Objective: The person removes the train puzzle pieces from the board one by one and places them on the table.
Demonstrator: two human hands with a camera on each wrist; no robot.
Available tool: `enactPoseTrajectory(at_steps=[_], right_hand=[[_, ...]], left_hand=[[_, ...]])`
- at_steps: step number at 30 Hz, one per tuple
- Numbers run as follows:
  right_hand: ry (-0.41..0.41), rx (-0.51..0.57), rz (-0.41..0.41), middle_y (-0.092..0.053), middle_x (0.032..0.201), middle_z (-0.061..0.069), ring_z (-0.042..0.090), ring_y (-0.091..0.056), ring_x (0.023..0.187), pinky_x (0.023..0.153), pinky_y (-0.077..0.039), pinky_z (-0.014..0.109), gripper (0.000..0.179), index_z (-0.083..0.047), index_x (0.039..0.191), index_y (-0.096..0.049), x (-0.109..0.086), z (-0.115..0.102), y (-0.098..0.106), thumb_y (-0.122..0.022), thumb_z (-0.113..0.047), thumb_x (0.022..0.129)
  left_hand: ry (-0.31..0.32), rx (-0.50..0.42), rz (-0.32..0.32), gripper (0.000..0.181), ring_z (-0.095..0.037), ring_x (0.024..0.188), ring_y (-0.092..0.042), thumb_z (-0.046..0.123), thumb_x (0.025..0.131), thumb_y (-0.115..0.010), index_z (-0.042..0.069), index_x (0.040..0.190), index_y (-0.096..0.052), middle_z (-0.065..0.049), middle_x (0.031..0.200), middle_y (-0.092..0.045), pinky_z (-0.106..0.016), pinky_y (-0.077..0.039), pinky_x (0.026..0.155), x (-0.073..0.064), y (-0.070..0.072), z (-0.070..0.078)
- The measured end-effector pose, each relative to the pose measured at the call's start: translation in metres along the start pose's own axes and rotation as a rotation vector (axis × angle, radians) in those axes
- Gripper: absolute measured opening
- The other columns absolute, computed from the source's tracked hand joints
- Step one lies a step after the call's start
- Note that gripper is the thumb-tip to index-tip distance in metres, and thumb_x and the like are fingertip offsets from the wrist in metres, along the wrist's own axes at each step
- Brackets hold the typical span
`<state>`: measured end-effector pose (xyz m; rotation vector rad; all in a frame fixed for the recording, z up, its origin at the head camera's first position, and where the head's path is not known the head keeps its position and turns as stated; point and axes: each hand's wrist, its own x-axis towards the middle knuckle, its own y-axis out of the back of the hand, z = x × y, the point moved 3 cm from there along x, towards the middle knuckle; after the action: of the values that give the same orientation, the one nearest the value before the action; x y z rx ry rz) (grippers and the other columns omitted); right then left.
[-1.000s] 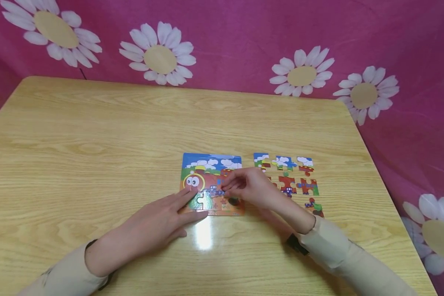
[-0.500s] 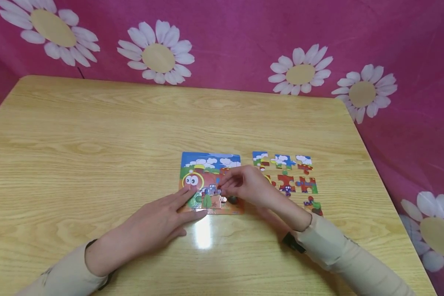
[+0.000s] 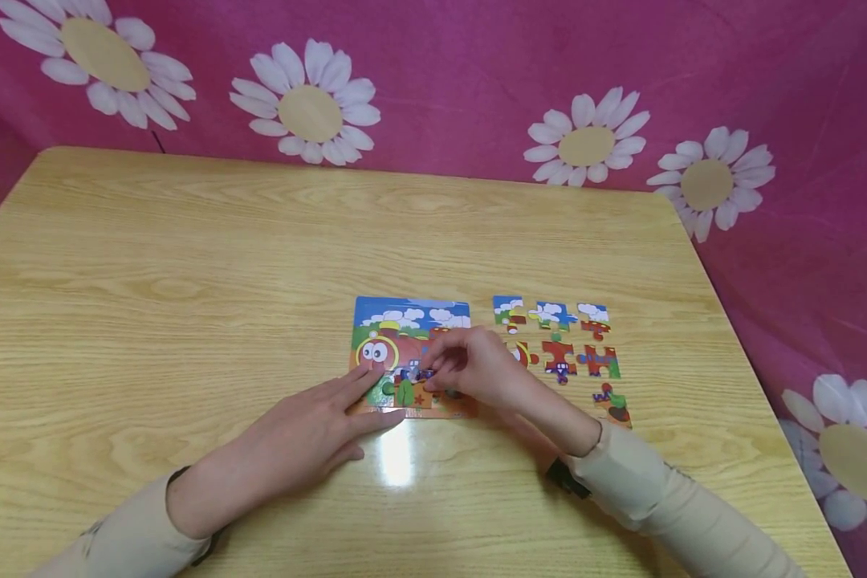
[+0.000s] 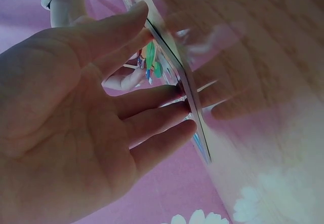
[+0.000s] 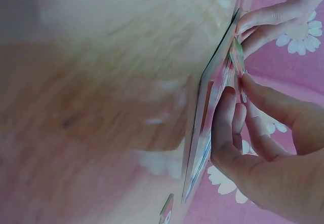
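A puzzle board (image 3: 419, 310) printed with a red train under a blue sky lies on the table. My left hand (image 3: 299, 433) rests on its lower left side with fingers extended, thumb at the front edge. My right hand (image 3: 480, 365) pinches a puzzle piece (image 3: 409, 393) with a green plant and orange ground, over the board's lower middle. In the right wrist view that piece (image 5: 237, 57) is slightly tilted against the board, between the fingertips. Left of it, a green piece (image 3: 380, 392) lies in the lower left corner, partly under the left fingers.
Several loose puzzle pieces (image 3: 559, 357) lie in rough rows to the right of the board. The wooden table (image 3: 224, 241) meets a pink cloth with white daisies at its far and right edges. Light glares on the tabletop just in front of the board.
The plant piece in my right hand has turned from a glossy, tilted view to lying flatter against the board. The right hand has shifted slightly. My left hand stays in place.
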<state>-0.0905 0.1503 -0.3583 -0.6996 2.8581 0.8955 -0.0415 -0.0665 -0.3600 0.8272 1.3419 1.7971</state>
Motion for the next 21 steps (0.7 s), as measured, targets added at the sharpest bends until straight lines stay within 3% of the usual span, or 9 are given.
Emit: enactPoseTrajectory(at_steps=[10, 16, 21], right_hand=[[0.008, 0.034, -0.008, -0.067, 0.081, 0.003, 0.015, -0.063, 0.075, 0.070, -0.054, 0.026, 0.012, -0.002, 0.090, -0.069, -0.001, 0.001, -0.002, -0.076, 0.003, 0.082], [-0.019, 0.086, 0.005, -0.069, 0.084, 0.008, 0.017, -0.064, 0.075, 0.069, -0.055, 0.026, 0.011, -0.001, 0.090, -0.069, -0.007, 0.004, 0.008, -0.073, 0.006, 0.083], [0.015, 0.051, 0.034, -0.068, 0.082, 0.006, 0.018, -0.063, 0.074, 0.068, -0.053, 0.025, 0.011, 0.000, 0.088, -0.068, -0.014, 0.010, 0.019, -0.074, 0.006, 0.083]], left_hand=[[0.007, -0.013, -0.014, 0.051, -0.037, 0.133, -0.044, 0.022, 0.085, -0.075, 0.023, 0.134, -0.063, -0.028, 0.150, -0.036, -0.044, -0.043, 0.103, 0.000, 0.000, 0.000], [0.006, -0.010, -0.013, 0.051, -0.037, 0.133, -0.044, 0.021, 0.085, -0.075, 0.023, 0.135, -0.063, -0.027, 0.149, -0.038, -0.044, -0.044, 0.102, 0.000, 0.001, 0.000], [0.010, -0.005, -0.031, 0.052, -0.038, 0.133, -0.044, 0.021, 0.086, -0.075, 0.023, 0.136, -0.062, -0.028, 0.149, -0.037, -0.044, -0.042, 0.104, 0.000, 0.002, 0.000]])
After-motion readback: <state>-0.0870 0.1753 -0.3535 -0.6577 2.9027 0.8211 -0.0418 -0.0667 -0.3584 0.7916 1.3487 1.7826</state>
